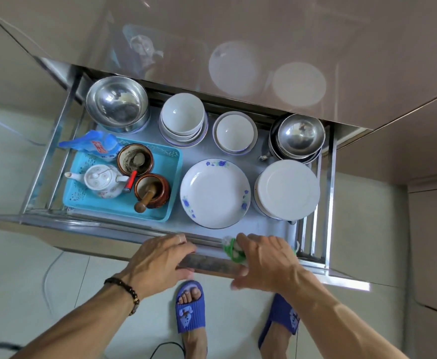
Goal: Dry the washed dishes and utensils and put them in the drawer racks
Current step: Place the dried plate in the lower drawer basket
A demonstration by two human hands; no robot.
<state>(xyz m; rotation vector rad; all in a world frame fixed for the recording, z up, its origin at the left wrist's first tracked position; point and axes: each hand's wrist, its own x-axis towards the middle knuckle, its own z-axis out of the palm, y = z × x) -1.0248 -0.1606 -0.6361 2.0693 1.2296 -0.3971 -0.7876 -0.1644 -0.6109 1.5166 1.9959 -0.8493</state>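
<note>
Steel-framed pull-out drawer (330,177) stood open; left hand (158,263) gripped its front edge, right hand (266,263) pinched a green-and-white cloth (233,248) there. Blue-flowered white plate (215,193) lay inside beside a turquoise plastic tray (171,172).

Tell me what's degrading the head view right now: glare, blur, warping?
Head view: the glossy cabinet front above mirrors the bowls and tray as pale ghosts; wide-angle warping bows the drawer front and cabinet lines; the right hand and the green-white cloth it holds are motion-blurred, the left hand sharper; drawer contents are evenly lit and crisp.
</note>
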